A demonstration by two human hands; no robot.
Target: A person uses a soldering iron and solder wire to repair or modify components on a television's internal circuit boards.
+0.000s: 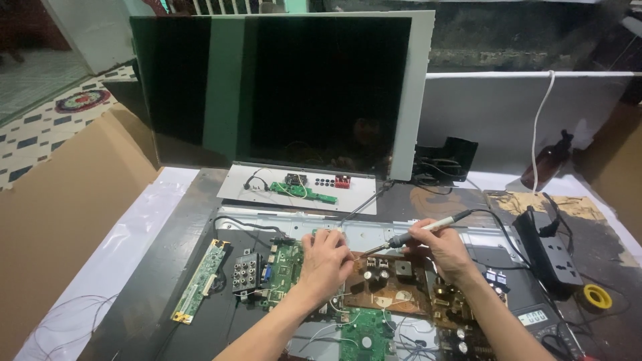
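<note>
Both forearms are cut off by the near edge of the frame, and the lowest boards run out of view there too. The solder joint itself is too small to make out, hidden behind the left hand's [326, 259] knuckles. That hand rests curled on the brown circuit board [394, 284] near the middle of the table [167, 247], its fingers [334, 239] pinched narrow on something thin; what they hold cannot be told. The right hand [443, 249] grips the soldering iron [418, 232] like a pen, fingers closed around its pale handle. The iron slants down to the left, its tip meeting the board just beside the left fingertips. Its black cord loops off to the right toward a power strip [548, 247].

Left of the brown board lie a green circuit board [286, 264] and a long narrow green strip board [200, 281]. Farther off, a large dark screen panel [281, 87] stands upright. A yellow tape roll [597, 295] sits at the right.
</note>
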